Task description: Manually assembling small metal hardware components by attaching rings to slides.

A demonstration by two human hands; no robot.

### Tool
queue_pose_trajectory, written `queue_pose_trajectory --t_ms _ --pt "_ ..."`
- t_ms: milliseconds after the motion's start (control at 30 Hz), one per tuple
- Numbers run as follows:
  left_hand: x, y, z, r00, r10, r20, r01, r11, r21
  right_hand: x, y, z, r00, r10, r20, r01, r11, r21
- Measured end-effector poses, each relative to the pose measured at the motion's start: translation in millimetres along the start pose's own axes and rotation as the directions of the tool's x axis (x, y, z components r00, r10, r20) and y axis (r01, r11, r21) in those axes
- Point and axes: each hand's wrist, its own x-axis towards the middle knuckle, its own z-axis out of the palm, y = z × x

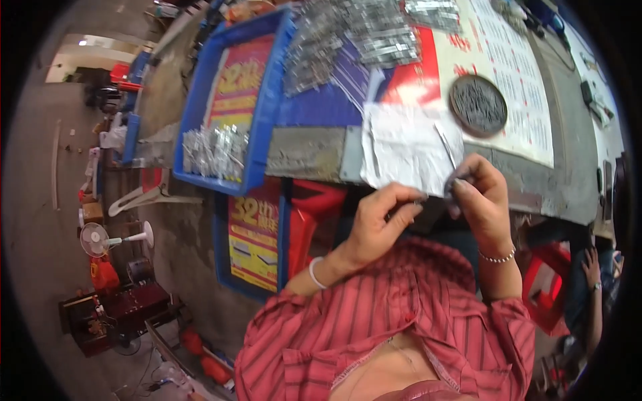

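Note:
My left hand [382, 224] is at the table's front edge with thumb and forefinger drawn together in a pinch. My right hand [483, 197] is close by on the right, its fingers pressed together too. Whatever either hand holds is too small to make out. Just beyond both hands lies a crumpled white sheet [398, 148], and on its right part rests a thin metal rod [445, 146]. A round dish [477, 105] full of small dark metal pieces stands past my right hand.
Shiny metal parts in clear bags [381, 37] lie heaped at the back. A blue tray [257, 144] on the left contains more small clear-bagged parts [215, 154]; another blue tray [284, 257] sits lower. A red stool [545, 287] and another person's arm [594, 294] are at right.

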Motion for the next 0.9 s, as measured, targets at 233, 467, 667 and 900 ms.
queue_pose_trajectory --t_ms 233,467,667,900 --pt "-0.2 -5.6 -0.8 0.998 0.011 0.055 -0.007 0.997 -0.075 -3.4 14.0 6.3 0.990 0.112 0.086 -0.119 0.989 0.087" --pt "1.3 -10.2 -0.5 0.997 0.015 0.070 -0.012 0.998 -0.054 -2.2 16.4 4.9 0.991 0.106 0.076 -0.111 0.991 0.073" --pt "3.2 -12.5 -1.2 0.995 0.070 0.065 -0.072 0.997 0.039 -0.9 13.1 7.7 0.990 0.129 0.052 -0.129 0.992 -0.010" --pt "6.5 -8.0 0.3 0.890 0.450 0.073 -0.435 0.791 0.430 -13.1 21.0 13.3 0.999 -0.021 0.024 0.030 0.902 -0.430"
